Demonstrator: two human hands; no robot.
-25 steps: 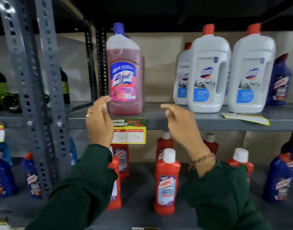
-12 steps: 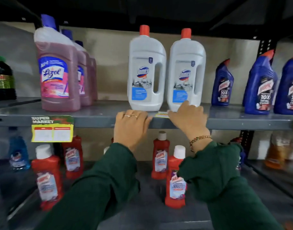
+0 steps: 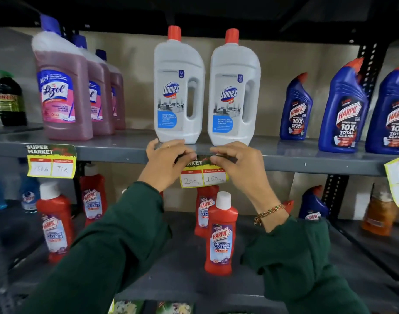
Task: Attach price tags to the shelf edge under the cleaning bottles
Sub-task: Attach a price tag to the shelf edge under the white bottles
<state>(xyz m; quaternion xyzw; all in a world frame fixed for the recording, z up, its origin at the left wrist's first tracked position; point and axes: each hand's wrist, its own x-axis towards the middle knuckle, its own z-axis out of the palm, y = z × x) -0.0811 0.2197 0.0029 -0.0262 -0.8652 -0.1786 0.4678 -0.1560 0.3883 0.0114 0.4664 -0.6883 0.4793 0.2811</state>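
A yellow price tag (image 3: 203, 176) with handwritten prices hangs against the front edge of the grey shelf (image 3: 117, 152), below two white Domex bottles (image 3: 178, 87). My left hand (image 3: 165, 164) pinches the tag's top left corner and my right hand (image 3: 236, 163) pinches its top right corner, both pressed to the shelf edge. The tag's dark green top strip is partly hidden by my fingers. Another price tag (image 3: 51, 160) is stuck on the shelf edge under the pink Lizol bottles (image 3: 61, 87).
Blue Harpic bottles (image 3: 343, 107) stand at the right of the same shelf. More yellow tags (image 3: 397, 177) hang at the far right edge. Red Harpic bottles (image 3: 221, 232) fill the lower shelf. A dark bottle (image 3: 9, 98) stands at the far left.
My view has shifted right from the Lizol tag to the Domex bottles. Both hands picked the tag off the shelf top and now hold it against the shelf's front edge.
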